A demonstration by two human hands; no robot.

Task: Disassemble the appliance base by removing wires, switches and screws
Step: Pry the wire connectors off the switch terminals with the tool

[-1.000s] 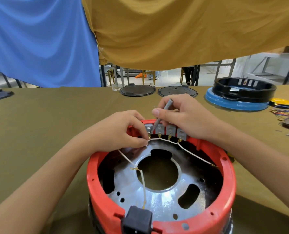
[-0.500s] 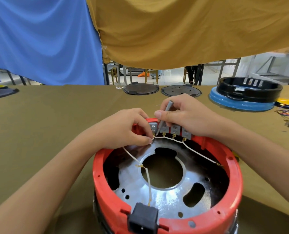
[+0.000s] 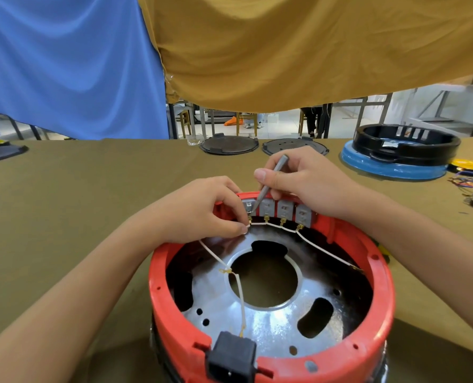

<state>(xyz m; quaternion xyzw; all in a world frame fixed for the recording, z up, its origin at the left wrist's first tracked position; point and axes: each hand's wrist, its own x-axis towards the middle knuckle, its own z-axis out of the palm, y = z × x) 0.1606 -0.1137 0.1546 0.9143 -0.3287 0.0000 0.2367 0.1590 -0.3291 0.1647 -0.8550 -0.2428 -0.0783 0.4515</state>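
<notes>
A round red appliance base (image 3: 169, 305) stands open side up in front of me, with a shiny metal plate (image 3: 274, 322) inside. Several grey switches (image 3: 285, 210) sit in a row on its far wall, linked by a white wire (image 3: 260, 224) with brass terminals. My left hand (image 3: 202, 208) pinches the wire at the leftmost switch. My right hand (image 3: 296, 181) holds a thin grey tool (image 3: 270, 181) like a pen, its tip at that same terminal. Another run of the wire leads down to a black power socket (image 3: 231, 357) on the near wall.
The olive-covered table (image 3: 77, 194) carries two dark round plates (image 3: 228, 145) at the far edge, a black ring on a blue base (image 3: 395, 158) at the right, and loose coloured wires (image 3: 470, 186) beside it. Blue and mustard cloths hang behind.
Both hands stay at the leftmost switch with the tool tip on its terminal. The view has shifted slightly, so the base sits a little further right in the picture.
</notes>
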